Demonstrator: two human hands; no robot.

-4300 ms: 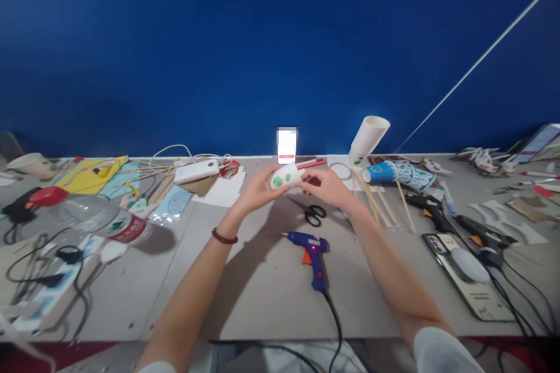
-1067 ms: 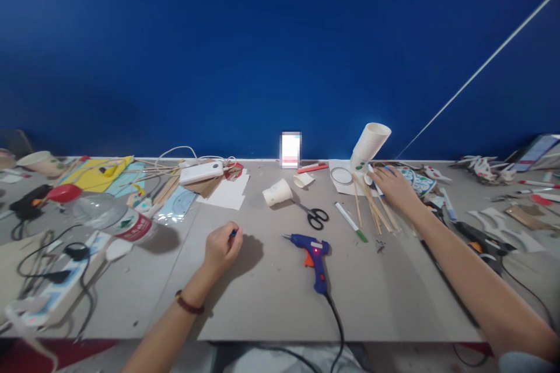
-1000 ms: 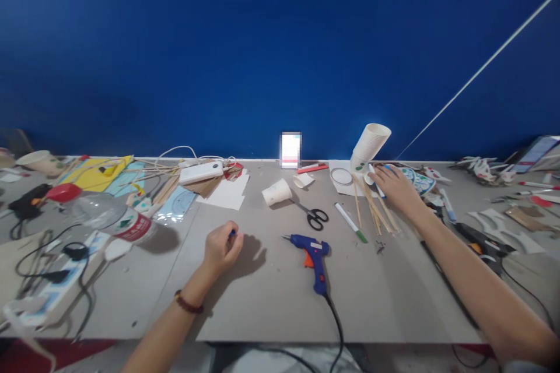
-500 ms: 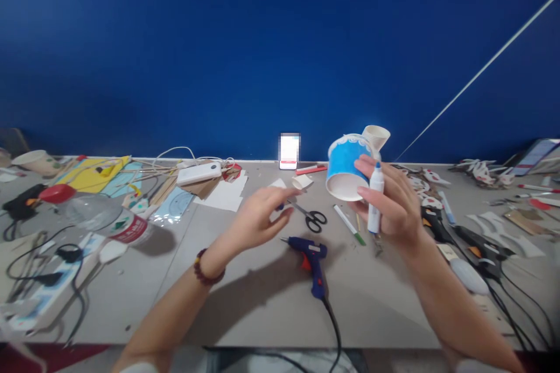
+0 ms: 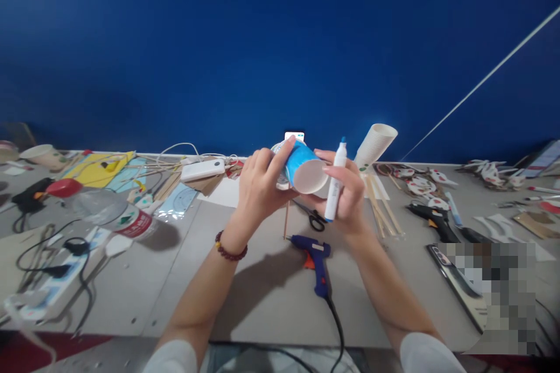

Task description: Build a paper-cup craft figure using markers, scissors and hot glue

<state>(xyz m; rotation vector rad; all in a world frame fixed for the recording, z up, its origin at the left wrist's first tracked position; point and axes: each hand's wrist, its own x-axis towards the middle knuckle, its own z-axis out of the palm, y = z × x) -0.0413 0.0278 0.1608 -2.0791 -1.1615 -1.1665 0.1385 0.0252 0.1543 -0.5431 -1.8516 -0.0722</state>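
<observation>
A paper cup (image 5: 298, 158) coloured blue on its side is tilted, with its white round end facing down to the right. My left hand (image 5: 262, 183) wraps around it from the left. My right hand (image 5: 351, 203) grips a white marker (image 5: 335, 189) whose blue tip points up, uncapped. The right fingers also reach the cup's right edge; whether they press on it I cannot tell. Below the hands lies a blue glue gun (image 5: 314, 253) with a red trigger. Partly hidden behind the hands are black-handled scissors (image 5: 317, 221).
A leaning stack of paper cups (image 5: 377, 143) and wooden sticks (image 5: 385, 207) are at the right. Further right lies a black glue gun (image 5: 433, 218). On the left are a plastic bottle (image 5: 102, 210), a power strip (image 5: 65, 274) and a white box-shaped device (image 5: 202, 169).
The blue cup has moved left and turned, and my left hand has come up and closed around it. My right hand has moved left with the marker still in it.
</observation>
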